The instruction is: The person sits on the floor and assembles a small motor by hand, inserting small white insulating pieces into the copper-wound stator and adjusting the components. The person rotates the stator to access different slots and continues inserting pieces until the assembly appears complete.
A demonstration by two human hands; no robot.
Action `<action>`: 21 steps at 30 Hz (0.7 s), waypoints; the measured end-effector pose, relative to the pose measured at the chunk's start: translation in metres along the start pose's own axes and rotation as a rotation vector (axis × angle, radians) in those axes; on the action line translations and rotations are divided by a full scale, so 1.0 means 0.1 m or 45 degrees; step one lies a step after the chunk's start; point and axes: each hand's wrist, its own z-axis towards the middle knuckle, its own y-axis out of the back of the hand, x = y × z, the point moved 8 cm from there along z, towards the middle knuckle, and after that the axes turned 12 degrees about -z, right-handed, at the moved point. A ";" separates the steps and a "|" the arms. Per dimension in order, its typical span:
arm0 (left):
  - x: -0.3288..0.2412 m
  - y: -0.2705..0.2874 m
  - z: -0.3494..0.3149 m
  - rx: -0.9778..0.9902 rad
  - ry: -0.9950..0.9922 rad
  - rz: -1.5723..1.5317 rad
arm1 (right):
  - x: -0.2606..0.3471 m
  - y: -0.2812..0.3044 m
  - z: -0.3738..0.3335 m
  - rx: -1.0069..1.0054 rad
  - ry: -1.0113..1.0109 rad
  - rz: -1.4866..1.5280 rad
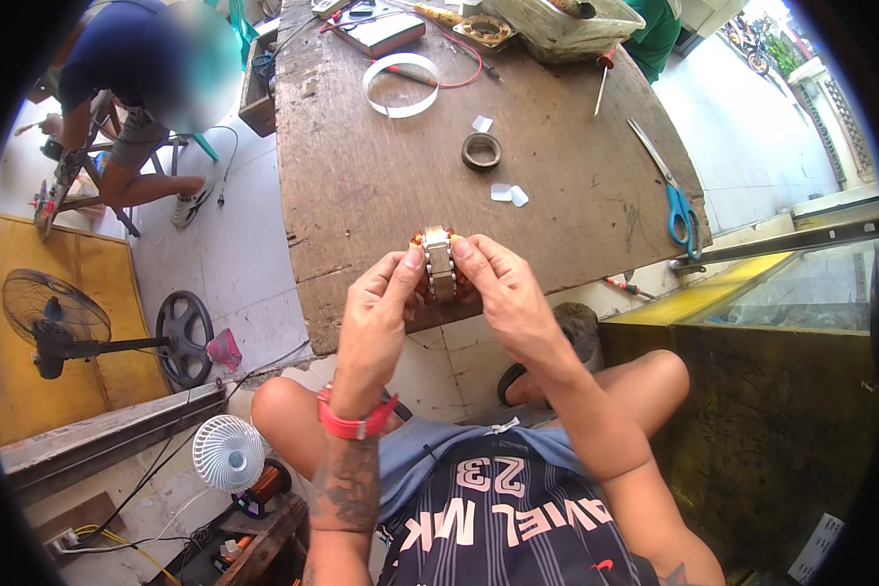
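A small motor stator (440, 271), with a metal core, white insulating edges and copper-coloured windings, is held upright at the near edge of the table. My left hand (383, 305) grips its left side, thumb on top and fingers curled beneath. From the other side my right hand (503, 293) closes on it in the same way. Both sets of fingertips partly hide the windings. Beyond the hands lie a dark tape roll or ring (481, 151) and small white slips (509, 194). Farther off, a loop of white strip (400, 86) stands on the wood.
The worn wooden table (361, 195) carries blue-handled scissors (681, 210), a screwdriver (604, 83), a meter with red leads (376, 29) and a plastic tub (557, 29). Left stand a black fan (59, 322) and a small white fan (229, 455). Another person (127, 59) bends over at upper left.
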 end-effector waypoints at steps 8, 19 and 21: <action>0.12 0.13 0.08 0.098 0.186 -0.071 | -0.10 0.06 0.07 0.296 -0.134 0.138; -0.25 -0.39 0.90 0.486 -0.355 -0.052 | 0.39 -0.13 0.85 0.146 0.524 0.090; -0.12 -0.35 0.93 0.426 -0.307 -0.079 | 0.35 -0.20 0.83 0.180 0.487 0.209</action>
